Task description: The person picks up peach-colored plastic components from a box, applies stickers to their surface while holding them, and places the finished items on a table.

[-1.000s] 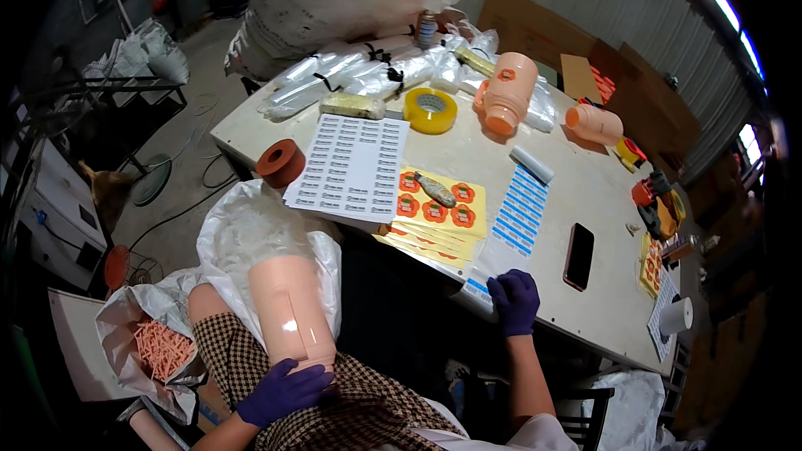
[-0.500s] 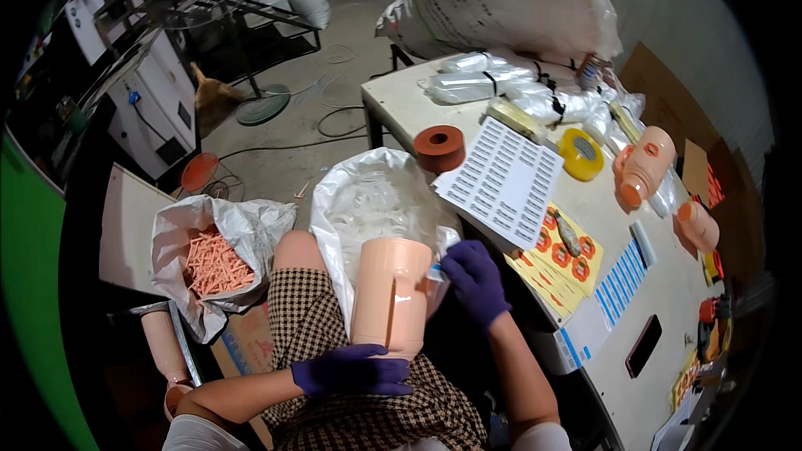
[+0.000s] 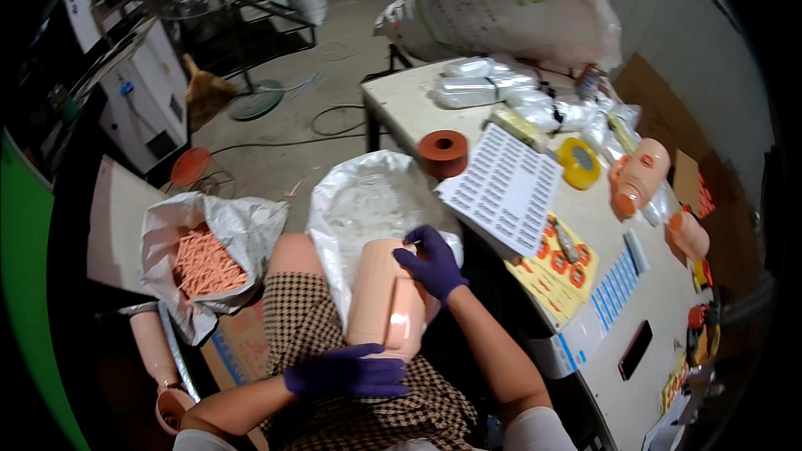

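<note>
Right hand (image 3: 433, 266) moved onto the peach container (image 3: 373, 296), half-curled, grip unclear; left hand (image 3: 347, 372) holds its near end.

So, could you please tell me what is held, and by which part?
A glossy peach plastic cylinder, held at its near end by the purple-gloved left hand; the right hand is at the cylinder's far end, its grip unclear.

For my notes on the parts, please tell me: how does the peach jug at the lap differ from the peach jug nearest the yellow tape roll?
The lap jug is touched by the left hand and right hand; the table jug is untouched.
The table jug shows a round red sticker; the lap jug shows none on its visible side.
Both are peach-coloured and glossy.
</note>
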The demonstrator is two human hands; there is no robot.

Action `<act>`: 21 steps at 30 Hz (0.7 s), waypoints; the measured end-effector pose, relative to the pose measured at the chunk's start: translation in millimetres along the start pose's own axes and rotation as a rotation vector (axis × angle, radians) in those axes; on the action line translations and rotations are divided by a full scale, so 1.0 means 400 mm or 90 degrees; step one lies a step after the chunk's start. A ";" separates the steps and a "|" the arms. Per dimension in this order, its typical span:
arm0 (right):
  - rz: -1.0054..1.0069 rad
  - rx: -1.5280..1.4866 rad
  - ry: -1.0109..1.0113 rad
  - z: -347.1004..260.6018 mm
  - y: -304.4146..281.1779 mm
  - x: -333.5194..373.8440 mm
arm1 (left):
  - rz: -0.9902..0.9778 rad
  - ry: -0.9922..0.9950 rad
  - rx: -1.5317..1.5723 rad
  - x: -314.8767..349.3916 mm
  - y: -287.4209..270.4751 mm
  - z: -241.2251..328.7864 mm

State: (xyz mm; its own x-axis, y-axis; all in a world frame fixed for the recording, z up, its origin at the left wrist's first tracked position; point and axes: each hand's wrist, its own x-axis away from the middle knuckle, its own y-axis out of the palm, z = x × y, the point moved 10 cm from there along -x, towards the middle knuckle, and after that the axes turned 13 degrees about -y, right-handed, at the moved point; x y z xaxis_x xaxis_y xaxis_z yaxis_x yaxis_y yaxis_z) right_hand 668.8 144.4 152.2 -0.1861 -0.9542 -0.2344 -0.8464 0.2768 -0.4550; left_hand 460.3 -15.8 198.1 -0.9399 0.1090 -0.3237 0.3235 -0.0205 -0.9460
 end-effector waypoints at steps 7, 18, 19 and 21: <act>0.220 -0.168 -0.009 -0.099 -0.152 0.124 | 0.020 -0.367 0.102 0.084 -0.286 -0.186; 0.241 -0.075 0.221 -0.096 -0.438 0.455 | 0.002 -0.693 0.923 -0.016 0.212 -0.555; 0.345 0.130 0.090 -0.122 -0.553 0.414 | 0.068 -0.688 0.773 -0.020 0.244 -0.570; 0.339 0.314 -0.015 -0.102 -0.667 0.339 | 0.084 -0.731 0.760 -0.011 0.314 -0.579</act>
State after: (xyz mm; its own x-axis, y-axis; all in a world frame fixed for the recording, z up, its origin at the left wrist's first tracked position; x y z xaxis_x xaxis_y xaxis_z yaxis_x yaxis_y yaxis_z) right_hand 849.0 -63.5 276.8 -0.4949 -0.6746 -0.5477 -0.3198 0.7275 -0.6070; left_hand 530.5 211.5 84.3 -0.6760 -0.6849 0.2720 0.6504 -0.7280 -0.2165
